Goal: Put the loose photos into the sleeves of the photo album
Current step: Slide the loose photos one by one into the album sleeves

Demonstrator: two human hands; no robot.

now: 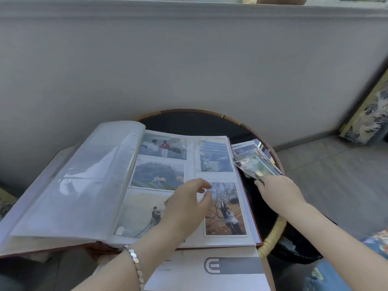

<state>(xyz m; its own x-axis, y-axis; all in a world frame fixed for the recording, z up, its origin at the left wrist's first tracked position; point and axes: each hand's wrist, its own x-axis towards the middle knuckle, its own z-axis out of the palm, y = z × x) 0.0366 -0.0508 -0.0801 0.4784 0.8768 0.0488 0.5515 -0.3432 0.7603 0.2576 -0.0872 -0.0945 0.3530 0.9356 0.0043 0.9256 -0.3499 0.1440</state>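
1. Clear plastic sleeves fill the left side of the open photo album (88, 185), which lies flat in the head view. Its right page holds five prints.
2. The left hand (186, 203) hovers over the lower right page. Its fingers are loosely curled, with thumb and forefinger slightly apart and nothing between them. A silver bracelet (135, 261) circles the wrist.
3. The loose photos (249, 151) lie in a fanned pile just beside the album's right edge.
4. The right hand (279, 191) reaches to the near end of that pile and pinches one photo (259, 168) by its near edge.
5. The album and the pile rest on a round bench (273, 242) with a dark top and a woven rattan rim. The album overhangs it to the left.
6. A white sheet (210, 276) with a grey logo sticks out from under the album's near edge.
7. Behind stands a plain grey wall (189, 70). To the right are a grey tiled floor (336, 175) and a leaf-patterned cushion (371, 114) leaning in the corner.
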